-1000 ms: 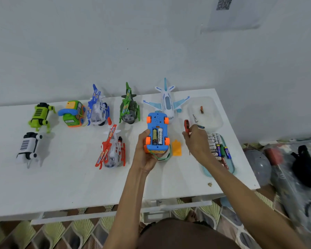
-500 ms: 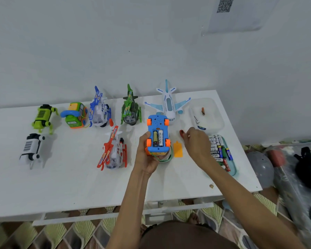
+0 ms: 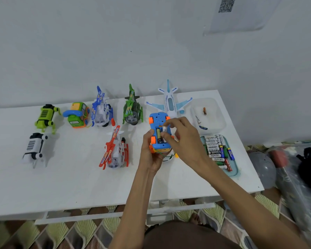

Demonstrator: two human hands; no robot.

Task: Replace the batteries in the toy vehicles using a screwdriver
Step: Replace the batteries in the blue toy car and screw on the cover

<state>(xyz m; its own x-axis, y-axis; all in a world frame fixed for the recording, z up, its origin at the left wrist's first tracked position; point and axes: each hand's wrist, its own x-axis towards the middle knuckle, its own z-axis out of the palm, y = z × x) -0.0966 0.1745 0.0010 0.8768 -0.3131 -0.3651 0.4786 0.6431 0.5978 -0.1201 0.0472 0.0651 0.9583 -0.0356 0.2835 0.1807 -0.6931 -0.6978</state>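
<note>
A blue toy car (image 3: pixel 157 120) with orange wheels lies upside down on the white table (image 3: pixel 70 180). Its battery bay is uncovered and holds two batteries. My left hand (image 3: pixel 150 155) grips the car's near end from the left. My right hand (image 3: pixel 182 137) reaches over the bay, and its thumb and fingers pinch the white battery (image 3: pixel 164 129) on the right side. A dark battery (image 3: pixel 158 134) sits beside it. The screwdriver is hidden from view. A bit of the orange battery cover (image 3: pixel 176 155) peeks out under my right wrist.
A teal tray (image 3: pixel 234 172) with several batteries lies to the right. Behind it stands a clear box (image 3: pixel 217 121) with loose batteries. A white plane (image 3: pixel 170 101), helicopters in green (image 3: pixel 132 110), blue (image 3: pixel 101 112) and red (image 3: pixel 115 150), a green bus (image 3: pixel 77 115) and two robot dogs fill the table's far side.
My right hand left the spot beside the car, where it held the red-handled screwdriver, and moved left onto the battery bay. It now pinches the white battery. The left hand stayed.
</note>
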